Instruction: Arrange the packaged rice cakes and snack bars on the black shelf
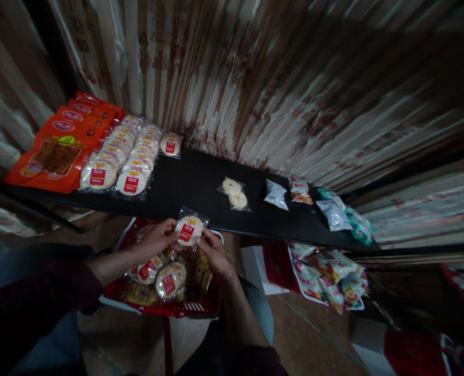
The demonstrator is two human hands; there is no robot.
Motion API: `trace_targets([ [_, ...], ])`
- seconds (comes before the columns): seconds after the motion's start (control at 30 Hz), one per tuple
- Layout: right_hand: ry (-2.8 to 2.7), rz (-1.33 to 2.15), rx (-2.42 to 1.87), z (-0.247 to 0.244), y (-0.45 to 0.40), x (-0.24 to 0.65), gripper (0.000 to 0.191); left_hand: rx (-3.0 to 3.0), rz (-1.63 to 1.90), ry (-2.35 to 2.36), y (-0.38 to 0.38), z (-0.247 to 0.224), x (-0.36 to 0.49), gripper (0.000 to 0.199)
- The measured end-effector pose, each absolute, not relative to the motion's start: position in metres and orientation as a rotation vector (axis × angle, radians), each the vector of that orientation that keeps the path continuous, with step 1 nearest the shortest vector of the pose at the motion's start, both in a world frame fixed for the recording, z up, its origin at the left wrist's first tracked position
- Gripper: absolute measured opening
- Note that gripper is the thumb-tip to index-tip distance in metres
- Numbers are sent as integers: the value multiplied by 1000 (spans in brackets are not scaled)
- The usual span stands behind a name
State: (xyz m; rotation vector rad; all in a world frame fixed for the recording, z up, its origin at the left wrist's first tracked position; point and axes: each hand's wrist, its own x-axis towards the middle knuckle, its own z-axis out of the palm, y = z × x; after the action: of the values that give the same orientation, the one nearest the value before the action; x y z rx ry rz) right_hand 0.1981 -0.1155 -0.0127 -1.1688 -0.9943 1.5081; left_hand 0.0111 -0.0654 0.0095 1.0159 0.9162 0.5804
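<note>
A clear-wrapped pack of round white rice crackers [190, 230] with a red label is held between both hands, above a red basket [153, 312]. My left hand [159, 241] grips its left edge, and my right hand [215, 251] grips the right edge. Below them, more rice cracker packs [169, 280] lie in the basket among gold-coloured wrapped items [202, 274]. On the black shelf [188, 177] in front, two rows of rice cracker packs [131, 184] overlap from front to back. A single rice cracker pack [170, 145] lies at the back, right of those rows.
Orange snack bags [59, 141] overlap at the shelf's left end. Toward the right lie an unlabelled-side-up cracker pack [235, 193], a silvery bag [276, 194] and green-and-white bags [359, 224]. Another red basket [281, 266] with snack bags stands below right. Pleated curtain [224, 78] hangs behind.
</note>
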Motion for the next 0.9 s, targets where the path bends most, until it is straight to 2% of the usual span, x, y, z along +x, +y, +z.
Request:
trace_targets([
  [0.2,-954,1424,-1233,-14,-114,195,34,1046,629,899,-62,7,12,33],
  [0.37,-861,1352,-1274,-21,-110,196,38,1068,668,911,-63,5,12,37],
  [0.57,-834,1326,-1173,-15,-110,193,33,1069,658,959,-66,12,16,35],
  [0.9,-790,1343,-1133,-7,-114,186,47,1006,654,957,-68,11,22,35],
])
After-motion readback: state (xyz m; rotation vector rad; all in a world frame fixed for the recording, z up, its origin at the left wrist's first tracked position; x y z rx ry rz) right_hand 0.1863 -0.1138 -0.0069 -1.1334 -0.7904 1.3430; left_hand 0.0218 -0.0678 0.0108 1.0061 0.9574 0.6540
